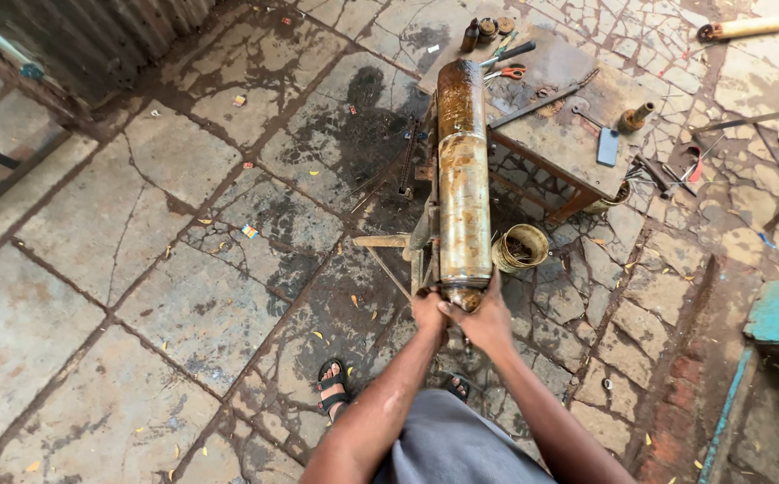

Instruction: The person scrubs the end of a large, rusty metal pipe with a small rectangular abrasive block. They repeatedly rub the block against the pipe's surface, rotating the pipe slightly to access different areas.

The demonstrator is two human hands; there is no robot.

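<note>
We have both hands at the near end of a long rusty cylinder [463, 179] that lies on a metal stand [421, 237], its far end reaching the bench [578, 134]. Our left hand [429, 313] is curled around the cylinder's end cap, and our right hand [488, 321] is pressed over it from the other side, fingers closed on it. A tin [521, 247] stands on the floor just right of the cylinder. Scissors [510, 73] lie near the bench's far edge.
</note>
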